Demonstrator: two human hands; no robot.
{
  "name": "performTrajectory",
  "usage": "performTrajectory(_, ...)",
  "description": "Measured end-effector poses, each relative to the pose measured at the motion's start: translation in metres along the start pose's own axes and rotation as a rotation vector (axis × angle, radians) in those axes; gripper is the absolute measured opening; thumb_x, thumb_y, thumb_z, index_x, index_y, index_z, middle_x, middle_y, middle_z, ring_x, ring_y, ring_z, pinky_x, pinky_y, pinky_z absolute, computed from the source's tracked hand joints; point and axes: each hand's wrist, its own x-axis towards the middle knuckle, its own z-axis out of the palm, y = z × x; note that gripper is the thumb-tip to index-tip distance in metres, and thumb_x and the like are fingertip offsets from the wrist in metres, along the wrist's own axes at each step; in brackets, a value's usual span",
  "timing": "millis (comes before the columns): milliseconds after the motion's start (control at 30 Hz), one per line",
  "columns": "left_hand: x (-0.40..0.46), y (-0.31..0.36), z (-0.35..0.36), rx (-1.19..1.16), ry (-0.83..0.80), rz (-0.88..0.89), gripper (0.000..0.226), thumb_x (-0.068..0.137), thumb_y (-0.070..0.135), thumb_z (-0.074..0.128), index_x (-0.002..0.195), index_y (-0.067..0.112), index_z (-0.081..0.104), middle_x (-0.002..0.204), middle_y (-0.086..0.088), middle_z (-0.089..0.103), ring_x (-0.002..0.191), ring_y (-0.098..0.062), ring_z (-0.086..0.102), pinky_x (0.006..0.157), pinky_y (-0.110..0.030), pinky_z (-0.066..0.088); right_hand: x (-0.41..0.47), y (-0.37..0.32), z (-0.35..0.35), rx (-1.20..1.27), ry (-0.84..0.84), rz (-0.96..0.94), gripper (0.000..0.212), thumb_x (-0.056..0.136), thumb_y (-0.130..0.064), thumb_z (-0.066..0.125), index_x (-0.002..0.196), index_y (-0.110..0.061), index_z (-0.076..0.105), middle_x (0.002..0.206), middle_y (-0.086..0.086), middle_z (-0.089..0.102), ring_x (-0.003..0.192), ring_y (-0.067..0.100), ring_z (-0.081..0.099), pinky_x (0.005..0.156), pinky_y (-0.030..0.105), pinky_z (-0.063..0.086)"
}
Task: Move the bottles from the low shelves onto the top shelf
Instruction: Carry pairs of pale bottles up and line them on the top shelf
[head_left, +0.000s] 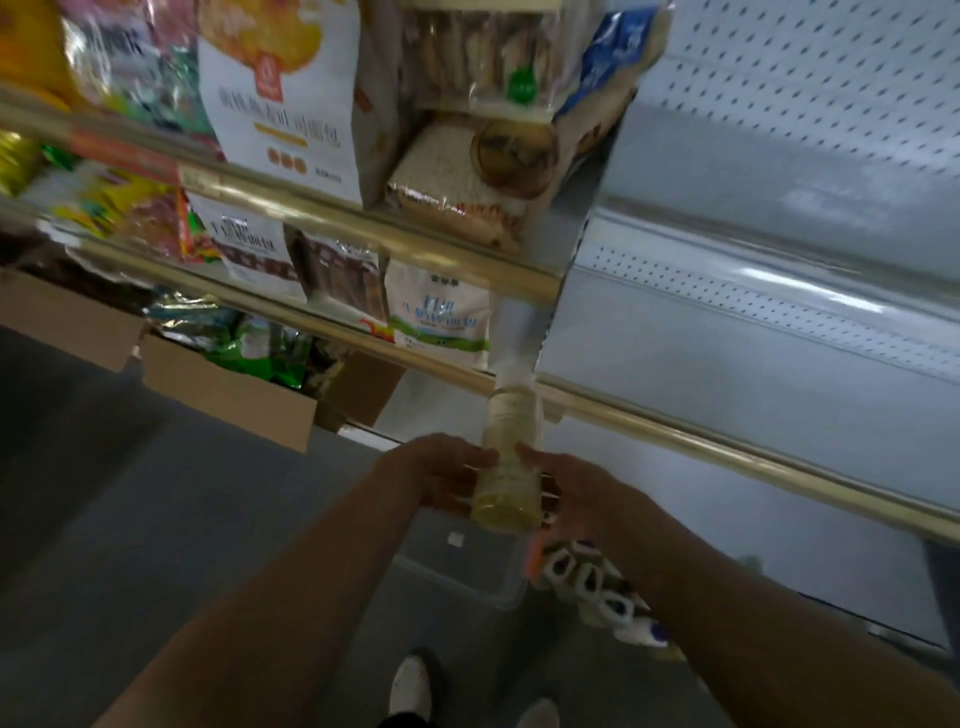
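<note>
Head view of a bottle (508, 462) carried in both hands in front of a shelf unit. The left hand (441, 467) grips the bottle from the left, fingers wrapped behind it; the right hand (563, 493) closes on its right side, thumb lying across the label. The bottle stands roughly upright in the air, its pale cap toward the shelves, its yellowish base nearest the camera, clear of every shelf. It hangs just in front of a gold shelf rail (727, 447) and above a clear bin (457, 561) on the floor. More bottles (592, 587) lie low at the right, beside the bin. The white shelves (753, 332) at right appear bare; those at left hold bread bags (280, 98) and snack packets.

The step in hand is judged to be the lift toward the top shelf, which lies beyond the upper edge of the view. To do it well, the bottle is best kept upright and drawn slightly outward, so that the cap passes the projecting rails rather than catching under one. A firm grip low on the body by one hand would free the other to steady the base during placement. The bottle should go well back from the shelf edge, leaving room for those that follow. Motion blur softens the label.
</note>
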Motion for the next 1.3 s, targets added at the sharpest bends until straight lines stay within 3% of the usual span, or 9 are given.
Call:
performTrajectory(100,-0.033,0.030,0.026,0.058,0.004,0.063,0.029,0.091,0.014,0.069,0.116,0.001,0.060,0.104,-0.016,0.070,0.091,-0.029,0.068,0.077,-0.048,0.054,-0.037,-0.027,-0.005,0.083,0.033,-0.029,0.073,0.063,-0.034,0.095,0.122,-0.007,0.063,0.115,0.014,0.074,0.100,0.033,0.073,0.072,0.043,0.060)
performTrajectory(200,-0.065,0.061,0.050,0.108,-0.025,0.123,0.013,0.094,0.012,0.066,0.102,0.003,0.060,0.098,-0.014,0.067,0.090,-0.028,0.066,0.087,-0.047,0.050,-0.071,-0.051,-0.012,0.140,0.065,-0.080,0.076,0.060,-0.035,0.094,0.124,-0.008,0.063,0.117,0.011,0.072,0.103,0.031,0.070,0.076,0.041,0.059)
performTrajectory(300,-0.094,0.089,0.071,0.151,-0.062,0.160,0.015,0.096,0.012,0.063,0.104,0.000,0.058,0.105,-0.017,0.066,0.106,-0.033,0.062,0.095,-0.048,0.048,-0.107,-0.073,-0.017,0.179,0.111,-0.156,0.053,0.078,-0.030,0.085,0.119,-0.007,0.060,0.117,0.013,0.068,0.107,0.033,0.064,0.086,0.046,0.056)
performTrajectory(367,-0.110,0.105,0.084,0.197,-0.087,0.203,0.020,0.095,0.012,0.064,0.108,-0.002,0.058,0.110,-0.018,0.066,0.109,-0.034,0.062,0.095,-0.046,0.049,-0.129,-0.084,-0.024,0.219,0.108,-0.221,0.052,0.081,-0.028,0.083,0.122,-0.007,0.057,0.119,0.014,0.066,0.107,0.034,0.063,0.080,0.045,0.056)
performTrajectory(533,-0.139,0.140,0.117,0.331,-0.147,0.361,0.041,0.089,0.018,0.073,0.124,0.002,0.059,0.115,-0.013,0.071,0.099,-0.026,0.070,0.072,-0.037,0.058,-0.176,-0.102,-0.045,0.254,0.086,-0.438,0.049,0.084,-0.036,0.081,0.122,-0.012,0.063,0.118,0.012,0.070,0.109,0.031,0.067,0.090,0.044,0.058)
performTrajectory(733,-0.172,0.176,0.152,0.373,-0.213,0.482,0.069,0.061,0.015,0.087,0.126,0.008,0.062,0.114,-0.014,0.074,0.109,-0.033,0.069,0.099,-0.052,0.052,-0.232,-0.123,-0.059,0.228,0.147,-0.603,0.041,0.089,-0.031,0.076,0.122,-0.011,0.064,0.112,0.007,0.073,0.104,0.024,0.069,0.081,0.036,0.056)
performTrajectory(900,-0.214,0.198,0.185,0.445,-0.235,0.624,0.037,0.082,0.009,0.078,0.117,0.008,0.064,0.106,-0.011,0.075,0.099,-0.027,0.071,0.082,-0.044,0.058,-0.270,-0.142,-0.072,0.231,0.193,-0.762,0.029,0.093,-0.027,0.071,0.118,-0.012,0.069,0.093,-0.001,0.077,0.091,0.018,0.070,0.071,0.029,0.053)
performTrajectory(1033,-0.243,0.215,0.205,0.453,-0.278,0.741,0.021,0.085,0.001,0.074,0.097,0.013,0.062,0.088,-0.006,0.074,0.082,-0.021,0.070,0.063,-0.036,0.052,-0.295,-0.157,-0.082,0.230,0.239,-0.892,0.037,0.090,-0.027,0.074,0.124,-0.014,0.068,0.106,0.004,0.079,0.097,0.020,0.072,0.076,0.030,0.054)
performTrajectory(1300,-0.294,0.255,0.245,0.464,-0.321,0.888,0.027,0.083,0.003,0.077,0.107,0.011,0.065,0.085,-0.005,0.079,0.089,-0.024,0.073,0.071,-0.037,0.057,-0.352,-0.195,-0.102,0.218,0.259,-1.055,0.035,0.091,-0.026,0.074,0.123,-0.013,0.068,0.108,0.004,0.078,0.097,0.019,0.074,0.074,0.029,0.056)
